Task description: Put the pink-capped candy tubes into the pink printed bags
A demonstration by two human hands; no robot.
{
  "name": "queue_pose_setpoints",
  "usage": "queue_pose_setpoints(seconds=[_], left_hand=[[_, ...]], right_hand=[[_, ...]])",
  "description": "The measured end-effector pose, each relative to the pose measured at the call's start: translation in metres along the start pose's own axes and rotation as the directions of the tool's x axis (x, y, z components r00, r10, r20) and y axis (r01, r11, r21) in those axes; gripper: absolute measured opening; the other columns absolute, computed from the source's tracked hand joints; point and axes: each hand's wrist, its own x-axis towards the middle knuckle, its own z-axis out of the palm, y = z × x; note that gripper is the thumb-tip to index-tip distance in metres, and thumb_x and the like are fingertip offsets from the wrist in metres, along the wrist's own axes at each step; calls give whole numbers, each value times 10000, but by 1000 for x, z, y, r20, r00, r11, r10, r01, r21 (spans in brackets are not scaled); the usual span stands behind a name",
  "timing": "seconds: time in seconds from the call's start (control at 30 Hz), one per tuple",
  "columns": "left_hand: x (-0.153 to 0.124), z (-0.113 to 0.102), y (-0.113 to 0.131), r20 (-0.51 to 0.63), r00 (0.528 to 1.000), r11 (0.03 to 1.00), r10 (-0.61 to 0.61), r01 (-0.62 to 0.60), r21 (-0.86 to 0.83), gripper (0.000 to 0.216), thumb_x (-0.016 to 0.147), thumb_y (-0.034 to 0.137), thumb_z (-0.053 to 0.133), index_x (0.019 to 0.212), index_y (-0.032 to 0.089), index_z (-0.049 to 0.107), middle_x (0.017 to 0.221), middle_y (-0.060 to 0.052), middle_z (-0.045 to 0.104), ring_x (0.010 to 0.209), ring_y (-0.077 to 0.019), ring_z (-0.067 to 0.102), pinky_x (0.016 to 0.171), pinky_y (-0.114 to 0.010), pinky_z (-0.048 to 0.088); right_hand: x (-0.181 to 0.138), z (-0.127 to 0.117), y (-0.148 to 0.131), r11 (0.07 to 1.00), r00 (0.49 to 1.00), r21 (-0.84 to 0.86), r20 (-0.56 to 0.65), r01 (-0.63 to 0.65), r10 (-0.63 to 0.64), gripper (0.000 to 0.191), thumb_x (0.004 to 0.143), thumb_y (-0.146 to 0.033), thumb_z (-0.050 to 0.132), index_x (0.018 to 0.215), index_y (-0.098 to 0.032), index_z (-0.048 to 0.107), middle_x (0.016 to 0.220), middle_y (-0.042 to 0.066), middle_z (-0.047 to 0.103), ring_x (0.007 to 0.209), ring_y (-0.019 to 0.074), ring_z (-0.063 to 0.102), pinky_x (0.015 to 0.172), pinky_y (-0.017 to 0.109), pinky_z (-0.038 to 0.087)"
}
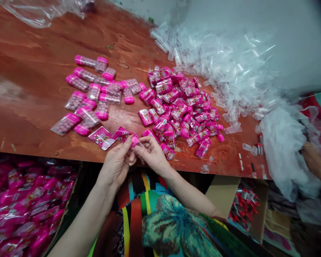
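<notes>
My left hand (119, 159) and my right hand (153, 154) meet at the table's front edge. Between their fingertips is a small clear candy bottle with a pink cap (135, 140), partly covered by the fingers. Just beyond them, a flat pink printed label (101, 137) and a second pink label (122, 132) lie on the wood. Unlabelled pink-capped bottles of round candies (77, 82) are spread to the left. A heap of candy bottles in pink printed labels (176, 107) rises to the right.
Clear plastic sleeves (219, 60) are piled at the back right of the reddish wooden table (37, 53). A box of pink bottles (26, 203) stands below on the left. A carton (222, 192) with red items is at lower right, near a translucent bag (283, 142) and another person's arm (315, 162).
</notes>
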Motion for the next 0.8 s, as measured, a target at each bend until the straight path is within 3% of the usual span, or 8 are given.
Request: queue_pose_setpoints(seconds=[0.1, 0.2, 0.33, 0.47, 0.53, 0.6, 0.73, 0.8], left_hand=[[-2, 0, 2, -24, 999, 999, 35, -34, 5, 529, 650, 573, 1005, 622, 171, 662, 459, 34, 508, 439, -92, 464, 438, -211, 412], [-2, -2, 1, -52, 998, 999, 25, -23, 31, 533, 634, 564, 1014, 619, 172, 653, 454, 34, 513, 429, -84, 462, 419, -199, 371], [-1, -5, 0, -40, 998, 997, -39, 41, 60, 564, 608, 580, 1016, 610, 164, 635, 429, 38, 500, 406, -68, 433, 407, -182, 335], [-3, -6, 1, -8, 995, 993, -95, 95, 63, 529, 657, 568, 997, 682, 160, 660, 421, 50, 493, 384, -61, 389, 390, -176, 286], [-4, -6, 0, -15, 995, 993, -103, 104, 53, 504, 690, 552, 985, 722, 156, 674, 407, 68, 467, 371, -49, 336, 385, -172, 250], [-6, -5, -2, -18, 994, 993, -107, 108, 48, 492, 706, 546, 974, 734, 153, 679, 396, 74, 451, 369, -48, 325, 391, -172, 248], [-9, -5, -5, 31, 992, 989, -125, 122, 86, 483, 742, 559, 931, 711, 149, 680, 444, 34, 531, 382, -55, 366, 408, -190, 274], [-9, -5, -4, 57, 990, 986, -130, 123, 110, 458, 761, 558, 910, 723, 155, 696, 483, 14, 571, 399, -66, 389, 415, -199, 282]], right_hand=[[-5, -4, -5, 992, 979, 93, 192, -86, 67, 607, 941, -633, 772, 1316, -254, 483, 828, -53, 650, 595, 121, 586, 539, 253, 483], [-9, -8, -10, 986, 967, 132, 245, -105, 70, 656, 964, -613, 769, 1395, -249, 434, 730, -84, 607, 513, 103, 498, 474, 222, 391], [-7, -8, -8, 925, 928, 281, 341, -255, 152, 735, 952, -624, 752, 1455, -249, 370, 647, -121, 537, 440, 99, 375, 446, 225, 313], [-9, 2, -3, 999, 992, 22, 124, -35, 32, 662, 953, -511, 772, 1471, -267, 439, 859, -17, 661, 597, 140, 559, 530, 269, 424], [-11, 6, -3, 994, 999, -98, 25, 40, -38, 609, 953, -436, 780, 1462, -277, 487, 975, 23, 690, 682, 150, 607, 580, 283, 455], [-11, 7, -5, 1000, 999, -22, 47, -17, 19, 628, 961, -434, 756, 1485, -265, 455, 848, -16, 669, 596, 139, 559, 533, 268, 416], [-7, -1, -9, 926, 951, 277, 244, -258, 192, 752, 954, -520, 733, 1526, -231, 340, 601, -129, 548, 403, 94, 331, 433, 220, 248], [-6, -5, -10, 935, 957, 272, 241, -228, 163, 782, 946, -569, 749, 1519, -229, 339, 597, -133, 553, 401, 88, 330, 435, 219, 237]])
